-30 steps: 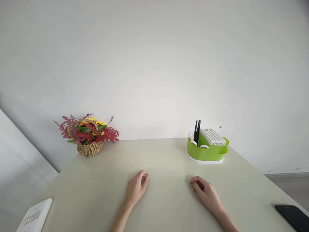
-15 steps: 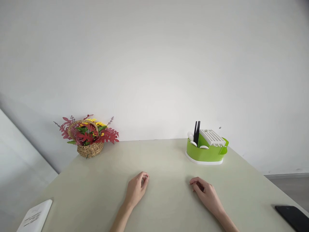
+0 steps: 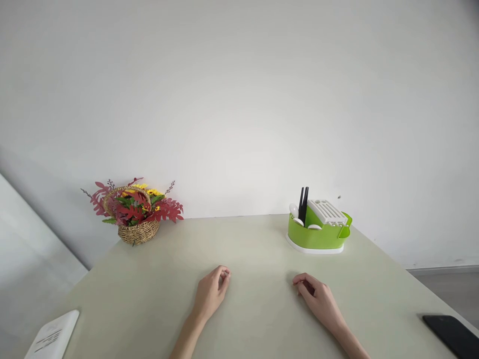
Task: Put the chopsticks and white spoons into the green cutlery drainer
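Observation:
My left hand (image 3: 210, 293) rests on the pale table (image 3: 254, 249), its fingers loosely curled under with nothing in them. My right hand (image 3: 317, 298) lies a little to the right, also loosely curled and holding nothing. A stretch of bare tabletop separates the two hands. At the back right stands a green cutlery holder (image 3: 316, 233) with black chopsticks, white spoons and a white slotted insert. It is well beyond my right hand.
A woven basket of red and yellow flowers (image 3: 134, 212) sits at the table's back left. A white booklet (image 3: 52, 335) lies at the near left corner. A black phone (image 3: 451, 334) lies at the near right edge. A white wall runs behind.
Both hands stay where they were. The view has shifted very slightly.

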`<move>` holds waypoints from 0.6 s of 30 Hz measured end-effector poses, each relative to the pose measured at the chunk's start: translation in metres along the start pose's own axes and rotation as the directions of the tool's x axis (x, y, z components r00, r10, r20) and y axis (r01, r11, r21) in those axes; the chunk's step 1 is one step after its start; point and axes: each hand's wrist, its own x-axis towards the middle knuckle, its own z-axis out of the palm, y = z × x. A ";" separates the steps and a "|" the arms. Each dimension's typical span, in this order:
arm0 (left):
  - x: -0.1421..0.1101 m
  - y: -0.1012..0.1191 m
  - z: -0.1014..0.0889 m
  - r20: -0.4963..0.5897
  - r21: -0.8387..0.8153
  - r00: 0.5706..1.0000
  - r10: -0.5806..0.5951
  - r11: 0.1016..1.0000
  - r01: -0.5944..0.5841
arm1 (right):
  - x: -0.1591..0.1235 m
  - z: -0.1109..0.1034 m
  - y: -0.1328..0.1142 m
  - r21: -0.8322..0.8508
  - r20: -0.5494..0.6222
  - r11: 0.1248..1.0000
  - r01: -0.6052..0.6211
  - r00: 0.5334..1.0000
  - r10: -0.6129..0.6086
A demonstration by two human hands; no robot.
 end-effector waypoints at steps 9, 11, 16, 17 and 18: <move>0.000 -0.003 0.002 0.004 0.032 1.000 0.005 0.999 -0.005 | 0.000 0.000 0.000 -0.005 0.010 1.000 -0.006 1.000 0.006; 0.000 -0.003 0.002 0.007 0.033 1.000 0.005 0.999 -0.005 | 0.000 0.000 0.001 -0.012 0.018 1.000 -0.008 1.000 0.009; 0.000 -0.003 0.002 0.002 0.029 1.000 0.009 1.000 -0.009 | 0.001 0.001 0.005 -0.015 0.034 1.000 -0.015 0.999 0.016; 0.000 -0.003 0.002 0.003 0.031 1.000 0.008 0.999 -0.009 | 0.001 0.001 0.005 -0.014 0.037 1.000 -0.015 0.999 0.015; 0.000 -0.003 0.002 0.003 0.036 1.000 0.008 0.999 -0.008 | 0.001 0.001 0.006 -0.015 0.038 1.000 -0.014 0.999 0.014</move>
